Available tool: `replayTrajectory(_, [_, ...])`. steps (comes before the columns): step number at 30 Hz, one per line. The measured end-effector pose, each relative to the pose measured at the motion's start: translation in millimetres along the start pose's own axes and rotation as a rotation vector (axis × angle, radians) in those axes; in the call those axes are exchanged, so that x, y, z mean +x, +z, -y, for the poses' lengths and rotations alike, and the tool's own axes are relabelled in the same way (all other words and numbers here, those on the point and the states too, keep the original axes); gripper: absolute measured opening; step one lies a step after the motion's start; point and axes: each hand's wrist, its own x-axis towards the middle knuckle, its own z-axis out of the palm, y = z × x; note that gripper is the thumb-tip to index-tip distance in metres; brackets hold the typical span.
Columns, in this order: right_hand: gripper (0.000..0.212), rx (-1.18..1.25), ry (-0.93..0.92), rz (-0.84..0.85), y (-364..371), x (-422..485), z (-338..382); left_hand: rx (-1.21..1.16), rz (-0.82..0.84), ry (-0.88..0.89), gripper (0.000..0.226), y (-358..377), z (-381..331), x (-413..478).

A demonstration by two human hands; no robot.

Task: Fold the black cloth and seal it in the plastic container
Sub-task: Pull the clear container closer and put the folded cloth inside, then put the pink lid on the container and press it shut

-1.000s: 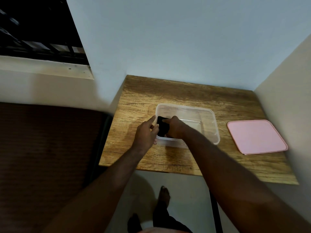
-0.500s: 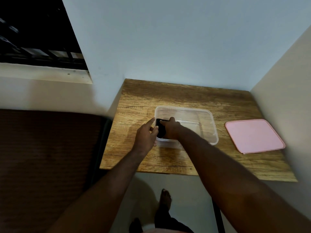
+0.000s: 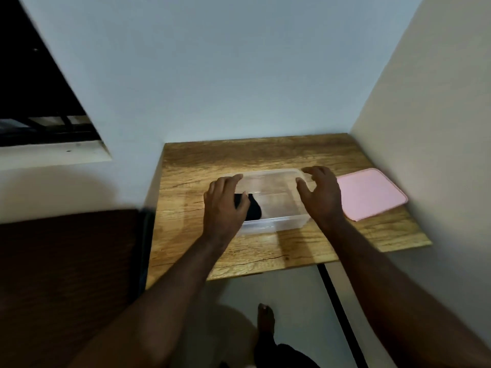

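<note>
Table (image 3: 265, 155): wooden top, set into a corner, with its far and right edges against the walls.
Container (image 3: 273, 224): clear plastic, rectangular and open on top. Stands mid-table with its long side along the near edge.
Cloth (image 3: 253, 209): black, folded small. Lies on the container's floor at the left end, close to the near wall, partly hidden behind the left hand.
Lid (image 3: 372, 196): pink, lying flat on the table by the right edge, just beside the container's right end and not on it. Its left side is hidden behind the right hand.
Left hand (image 3: 224, 205): over the container's left end, palm down, fingers spread and loosely bent, gripping nothing. Forefinger reaches toward the far-left rim; contact with the rim or cloth cannot be told.
Right hand (image 3: 322, 193): over the container's right end, fingers spread and arched, relaxed, nothing grasped. Thumb is above the inside and fingertips are by the far-right corner; touching the rim or not cannot be told.
Foot (image 3: 265, 318): bare, on the floor below the table's near edge.
Window (image 3: 34, 102): dark, in the wall to the upper left.
</note>
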Motion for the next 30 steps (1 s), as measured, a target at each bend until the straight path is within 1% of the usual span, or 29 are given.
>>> replayTrajectory(2, [0.025,-0.001,0.058,-0.128,-16,-11,-14,-0.020,0.059,0.109,0.040,12,-22,-1])
replayTrajectory(4, [0.022,-0.023,0.095,-0.174,-26,-25,-33,-0.057,0.115,0.207,0.038,28,-45,-6])
replayTrajectory(9, [0.017,-0.096,0.222,-0.198,-49,-45,-81,-0.187,0.279,0.401,0.033,62,-93,-18])
replayTrajectory(11, [0.017,-0.112,0.283,-0.184,-57,-48,-98,-0.228,0.341,0.443,0.030,75,-107,-20])
replayTrajectory(12, [0.018,-0.116,0.313,-0.163,-60,-50,-106,-0.260,0.383,0.434,0.028,82,-113,-21])
replayTrajectory(14, [0.023,-0.111,0.386,-0.080,-63,-49,-122,-0.319,0.480,0.359,0.028,94,-125,-19])
replayTrajectory(16, [0.033,-0.093,0.457,0.034,-66,-46,-137,-0.351,0.564,0.228,0.028,109,-140,-15])
replayTrajectory(18, [0.045,-0.065,0.511,0.130,-68,-43,-152,-0.404,0.651,-0.014,0.029,122,-156,-10])
replayTrajectory(20, [0.054,-0.045,0.550,0.160,-73,-39,-165,-0.427,0.742,-0.258,0.034,138,-168,-5])
replayTrajectory(22, [0.059,-0.035,0.575,0.147,-78,-33,-179,-0.413,0.826,-0.395,0.042,156,-174,-2])
replayTrajectory(25, [0.065,0.050,0.657,0.076,-89,-24,-202,-0.421,0.863,-0.487,0.052,181,-178,2])
replayTrajectory(27, [0.069,0.201,0.763,0.016,-96,-16,-221,-0.421,0.842,-0.538,0.058,197,-179,5])
replayTrajectory(28, [0.071,0.247,0.799,0.014,-99,-12,-228,-0.416,0.832,-0.553,0.059,203,-180,8])
replayTrajectory(29, [0.074,0.241,0.808,0.041,-99,-8,-239,-0.402,0.830,-0.555,0.060,210,-182,11])
replayTrajectory(30, [0.075,0.182,0.794,0.091,-101,-3,-247,-0.379,0.833,-0.540,0.060,217,-184,15])
